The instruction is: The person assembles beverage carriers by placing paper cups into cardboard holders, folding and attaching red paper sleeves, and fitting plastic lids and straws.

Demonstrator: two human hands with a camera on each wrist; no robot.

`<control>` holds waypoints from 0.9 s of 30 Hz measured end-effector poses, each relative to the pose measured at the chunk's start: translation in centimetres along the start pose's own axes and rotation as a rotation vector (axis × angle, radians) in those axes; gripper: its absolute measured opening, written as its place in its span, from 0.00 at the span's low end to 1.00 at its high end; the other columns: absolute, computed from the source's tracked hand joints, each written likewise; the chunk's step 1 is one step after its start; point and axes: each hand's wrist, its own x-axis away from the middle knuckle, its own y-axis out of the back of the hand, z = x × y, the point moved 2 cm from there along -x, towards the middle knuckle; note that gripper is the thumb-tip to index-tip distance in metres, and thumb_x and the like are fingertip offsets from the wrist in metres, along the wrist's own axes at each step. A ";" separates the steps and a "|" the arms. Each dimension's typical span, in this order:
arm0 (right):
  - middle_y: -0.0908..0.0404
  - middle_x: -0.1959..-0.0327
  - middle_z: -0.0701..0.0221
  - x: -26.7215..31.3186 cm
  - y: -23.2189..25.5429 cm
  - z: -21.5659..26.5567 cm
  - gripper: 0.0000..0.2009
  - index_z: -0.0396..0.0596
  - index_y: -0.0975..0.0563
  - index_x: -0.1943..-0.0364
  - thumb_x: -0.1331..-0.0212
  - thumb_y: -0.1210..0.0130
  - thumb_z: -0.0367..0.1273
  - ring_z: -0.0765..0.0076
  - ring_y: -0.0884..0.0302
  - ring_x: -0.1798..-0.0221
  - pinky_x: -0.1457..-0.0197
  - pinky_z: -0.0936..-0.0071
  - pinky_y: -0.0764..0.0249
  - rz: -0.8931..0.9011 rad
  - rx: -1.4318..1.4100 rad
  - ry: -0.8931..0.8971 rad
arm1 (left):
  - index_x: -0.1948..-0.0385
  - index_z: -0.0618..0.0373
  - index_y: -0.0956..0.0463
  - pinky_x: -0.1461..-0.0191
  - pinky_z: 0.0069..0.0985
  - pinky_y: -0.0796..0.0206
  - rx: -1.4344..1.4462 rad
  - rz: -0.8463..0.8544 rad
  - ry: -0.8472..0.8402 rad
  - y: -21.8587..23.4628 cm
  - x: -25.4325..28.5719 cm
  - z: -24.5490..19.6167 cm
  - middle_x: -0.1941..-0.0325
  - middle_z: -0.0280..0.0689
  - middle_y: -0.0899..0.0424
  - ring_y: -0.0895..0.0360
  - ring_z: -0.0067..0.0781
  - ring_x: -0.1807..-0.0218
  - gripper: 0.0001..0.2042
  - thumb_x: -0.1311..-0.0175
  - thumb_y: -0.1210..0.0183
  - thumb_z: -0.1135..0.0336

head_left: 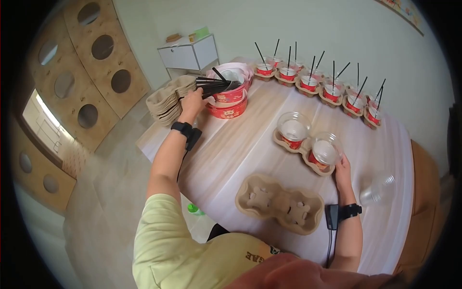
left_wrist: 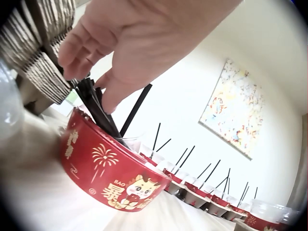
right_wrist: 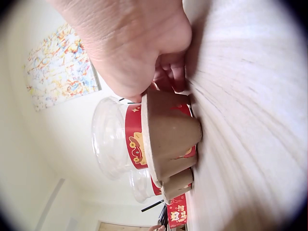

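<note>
At the back left of the table, my left hand [head_left: 192,103] reaches over a red paper tub [head_left: 227,112]. Its thumb and fingers pinch black straws [left_wrist: 98,108] from the bunch in the tub, as the left wrist view shows. My right hand [head_left: 343,174] grips the near end of a brown pulp cup carrier [right_wrist: 168,130], thumb at the rim and fingers curled beside it. Two clear plastic cups with red bands, a far cup [head_left: 292,130] and a near cup [head_left: 326,151], sit in that carrier without straws.
A bare cup carrier [head_left: 279,204] lies near the table's front edge. Stacked carriers [head_left: 166,107] stand beside the tub. Along the back, a row of filled carriers [head_left: 332,98] holds cups with upright straws. Nested clear cups [head_left: 378,189] lie at the right.
</note>
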 end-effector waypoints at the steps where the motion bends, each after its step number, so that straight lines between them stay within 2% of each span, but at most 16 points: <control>1: 0.30 0.50 0.67 0.0 0.1 -0.2 0.18 0.37 0.34 0.47 0.41 0.57 0.30 0.74 0.36 0.47 0.42 0.80 0.43 -0.005 -0.003 -0.008 | 0.64 0.52 0.27 0.61 0.38 0.33 -0.013 0.040 0.014 -0.3 -0.2 -0.2 0.62 0.46 0.25 0.25 0.46 0.61 0.15 0.52 0.42 0.58; 3: 0.30 0.49 0.67 0.1 0.1 0.0 0.18 0.37 0.35 0.47 0.41 0.57 0.30 0.74 0.36 0.46 0.42 0.79 0.43 -0.004 -0.002 -0.016 | 0.63 0.51 0.27 0.61 0.39 0.33 -0.024 0.080 0.036 -0.8 -0.4 0.0 0.60 0.46 0.27 0.26 0.47 0.60 0.15 0.52 0.41 0.57; 5: 0.30 0.49 0.67 0.3 0.0 0.6 0.18 0.37 0.35 0.47 0.41 0.56 0.31 0.74 0.36 0.46 0.42 0.79 0.44 -0.007 0.011 -0.032 | 0.64 0.51 0.27 0.62 0.38 0.32 -0.065 0.054 -0.069 -1.8 -0.6 0.1 0.59 0.46 0.27 0.25 0.47 0.62 0.14 0.51 0.42 0.57; 6: 0.30 0.49 0.67 0.3 0.1 0.6 0.18 0.37 0.35 0.47 0.41 0.56 0.31 0.74 0.36 0.46 0.42 0.79 0.44 -0.003 0.014 -0.026 | 0.64 0.51 0.27 0.62 0.38 0.32 -0.061 0.049 -0.065 -2.1 -0.6 0.1 0.59 0.46 0.27 0.25 0.47 0.62 0.14 0.51 0.42 0.57; 8: 0.31 0.49 0.67 0.1 0.1 0.3 0.18 0.36 0.35 0.47 0.41 0.56 0.31 0.74 0.36 0.46 0.41 0.79 0.44 -0.013 0.015 -0.035 | 0.70 0.53 0.26 0.65 0.36 0.31 -0.079 -0.051 -0.138 -2.4 -0.5 0.1 0.65 0.46 0.25 0.24 0.46 0.64 0.11 0.51 0.43 0.59; 9: 0.31 0.49 0.67 -0.1 0.1 0.1 0.18 0.36 0.35 0.47 0.41 0.56 0.31 0.74 0.36 0.46 0.41 0.79 0.44 -0.005 0.012 -0.025 | 0.70 0.53 0.26 0.65 0.36 0.31 -0.082 -0.062 -0.130 -2.5 -0.8 0.4 0.65 0.46 0.25 0.24 0.46 0.64 0.11 0.51 0.43 0.59; 11: 0.31 0.49 0.67 -0.2 0.3 -0.3 0.18 0.36 0.34 0.47 0.40 0.57 0.31 0.74 0.36 0.46 0.41 0.79 0.44 -0.013 0.006 -0.040 | 0.72 0.54 0.25 0.66 0.35 0.31 -0.140 -0.027 -0.199 -2.8 -0.7 0.5 0.71 0.44 0.22 0.23 0.43 0.67 0.09 0.50 0.44 0.60; 12: 0.31 0.49 0.67 -0.2 0.2 -0.2 0.18 0.36 0.34 0.47 0.40 0.57 0.31 0.74 0.36 0.46 0.41 0.79 0.44 -0.014 0.007 -0.041 | 0.73 0.55 0.25 0.67 0.35 0.31 -0.152 -0.036 -0.181 -2.4 -0.4 0.5 0.76 0.42 0.21 0.23 0.42 0.70 0.08 0.48 0.45 0.61; 17: 0.30 0.49 0.67 0.2 0.1 0.5 0.18 0.37 0.34 0.48 0.40 0.56 0.32 0.74 0.36 0.46 0.42 0.79 0.43 0.011 -0.002 -0.051 | 0.73 0.53 0.25 0.68 0.36 0.32 -0.104 -0.020 -0.233 -2.4 -0.1 1.0 0.76 0.41 0.21 0.23 0.42 0.71 0.09 0.46 0.48 0.60; 20: 0.30 0.50 0.68 0.2 0.1 0.4 0.18 0.38 0.34 0.48 0.40 0.56 0.32 0.75 0.35 0.47 0.43 0.79 0.43 -0.005 -0.015 -0.044 | 0.73 0.54 0.25 0.68 0.37 0.33 -0.069 -0.073 -0.267 -1.9 0.1 0.4 0.76 0.42 0.21 0.23 0.42 0.70 0.10 0.44 0.50 0.59; 22: 0.30 0.50 0.68 0.2 0.3 0.1 0.18 0.38 0.34 0.48 0.41 0.56 0.32 0.75 0.35 0.47 0.43 0.79 0.43 -0.007 -0.017 -0.044 | 0.70 0.54 0.24 0.69 0.37 0.33 0.145 -0.087 -0.178 -0.5 0.0 0.1 0.76 0.43 0.22 0.23 0.43 0.71 0.12 0.42 0.51 0.57; 23: 0.30 0.50 0.68 0.1 0.3 -0.1 0.17 0.38 0.34 0.48 0.41 0.55 0.31 0.75 0.35 0.47 0.43 0.79 0.43 -0.003 -0.025 -0.047 | 0.70 0.54 0.24 0.69 0.37 0.33 0.146 -0.087 -0.180 -0.6 -0.6 0.6 0.76 0.43 0.22 0.23 0.43 0.71 0.12 0.42 0.51 0.57; 25: 0.30 0.49 0.68 0.2 0.2 0.0 0.17 0.38 0.34 0.48 0.41 0.55 0.31 0.74 0.35 0.47 0.42 0.79 0.43 -0.013 -0.018 -0.048 | 0.66 0.56 0.24 0.69 0.35 0.34 0.479 -0.046 -0.049 -0.9 -2.1 2.0 0.77 0.43 0.22 0.24 0.41 0.75 0.13 0.42 0.52 0.57; 26: 0.30 0.49 0.68 0.1 0.2 0.1 0.17 0.38 0.33 0.48 0.41 0.55 0.31 0.74 0.35 0.47 0.42 0.79 0.43 -0.021 -0.011 -0.050 | 0.64 0.56 0.24 0.75 0.30 0.34 0.576 0.062 0.067 0.9 -1.8 1.6 0.78 0.39 0.23 0.26 0.32 0.81 0.12 0.41 0.52 0.60; 27: 0.30 0.49 0.68 0.1 0.3 0.1 0.17 0.38 0.33 0.48 0.41 0.55 0.31 0.74 0.35 0.47 0.42 0.79 0.43 -0.023 -0.011 -0.053 | 0.64 0.56 0.24 0.75 0.30 0.34 0.576 0.066 0.066 1.8 -1.7 1.4 0.78 0.39 0.23 0.26 0.32 0.81 0.12 0.41 0.52 0.60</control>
